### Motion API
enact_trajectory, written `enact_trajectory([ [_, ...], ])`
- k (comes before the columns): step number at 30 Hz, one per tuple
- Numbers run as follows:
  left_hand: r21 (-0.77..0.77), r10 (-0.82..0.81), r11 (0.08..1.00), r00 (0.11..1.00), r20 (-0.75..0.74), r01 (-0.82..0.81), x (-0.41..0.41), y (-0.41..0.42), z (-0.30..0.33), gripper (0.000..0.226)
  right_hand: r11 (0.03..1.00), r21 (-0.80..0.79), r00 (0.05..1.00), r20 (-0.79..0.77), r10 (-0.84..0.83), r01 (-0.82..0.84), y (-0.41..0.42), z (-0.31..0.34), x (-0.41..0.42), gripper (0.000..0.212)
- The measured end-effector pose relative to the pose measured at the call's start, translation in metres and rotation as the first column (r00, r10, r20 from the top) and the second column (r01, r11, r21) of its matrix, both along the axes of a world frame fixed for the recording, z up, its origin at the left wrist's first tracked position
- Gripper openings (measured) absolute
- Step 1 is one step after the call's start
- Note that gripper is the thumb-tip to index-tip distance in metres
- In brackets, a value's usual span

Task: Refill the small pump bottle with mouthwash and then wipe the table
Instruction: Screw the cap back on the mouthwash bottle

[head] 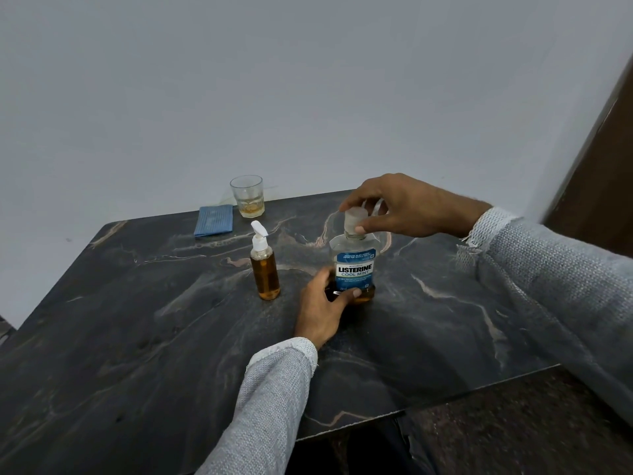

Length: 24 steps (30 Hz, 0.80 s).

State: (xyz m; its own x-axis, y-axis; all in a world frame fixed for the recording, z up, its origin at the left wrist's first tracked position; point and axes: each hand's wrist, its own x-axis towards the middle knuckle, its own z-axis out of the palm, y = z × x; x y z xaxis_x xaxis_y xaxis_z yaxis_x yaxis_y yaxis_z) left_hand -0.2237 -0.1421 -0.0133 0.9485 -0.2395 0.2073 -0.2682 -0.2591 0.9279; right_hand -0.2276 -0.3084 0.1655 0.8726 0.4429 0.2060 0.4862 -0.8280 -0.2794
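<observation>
A clear mouthwash bottle (354, 265) with a blue label stands upright near the middle of the dark marble table (137, 337); only a little amber liquid shows at its base. My left hand (322, 303) grips the bottle's lower part. My right hand (394, 207) holds its pale cap (354, 219) from above between thumb and fingers. Just left of it stands the small pump bottle (264, 269), upright, nearly full of amber liquid, with a white pump head. A folded blue cloth (214, 220) lies at the table's back edge.
A glass tumbler (247, 196) with a little amber liquid stands at the back by the wall, right of the cloth. A dark wooden door frame (599, 159) rises at the right. The table's front right edge drops to a dark floor.
</observation>
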Motion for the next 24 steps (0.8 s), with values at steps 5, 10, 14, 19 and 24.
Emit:
enact_trajectory([
  [5, 0.000, 0.004, 1.000, 1.000, -0.007, -0.004, 0.001, -0.001, -0.001, 0.044, 0.997, 0.030, 0.997, 0.034, -0.074, 0.073, 0.002, -0.004, 0.000, 0.038],
  [10, -0.014, -0.003, 1.000, 1.000, -0.029, 0.003, 0.000, -0.001, 0.001, 0.048, 0.990, -0.081, 0.987, 0.120, -0.103, 0.113, 0.006, -0.004, -0.002, 0.052],
  [14, -0.019, -0.003, 1.000, 1.000, -0.017, 0.002, 0.000, -0.001, 0.001, 0.044, 0.994, -0.112, 1.000, -0.016, -0.017, 0.015, 0.002, 0.009, -0.005, 0.063],
  [19, -0.025, 0.005, 1.000, 0.999, -0.035, -0.005, 0.001, -0.001, -0.001, 0.048, 0.970, -0.241, 0.999, -0.033, 0.024, -0.031, 0.004, 0.007, -0.001, 0.038],
  [24, -0.017, 0.009, 1.000, 0.998, -0.057, -0.010, 0.001, -0.002, 0.000, 0.053, 0.966, -0.248, 0.994, 0.099, -0.050, 0.073, 0.010, -0.008, 0.005, 0.037],
])
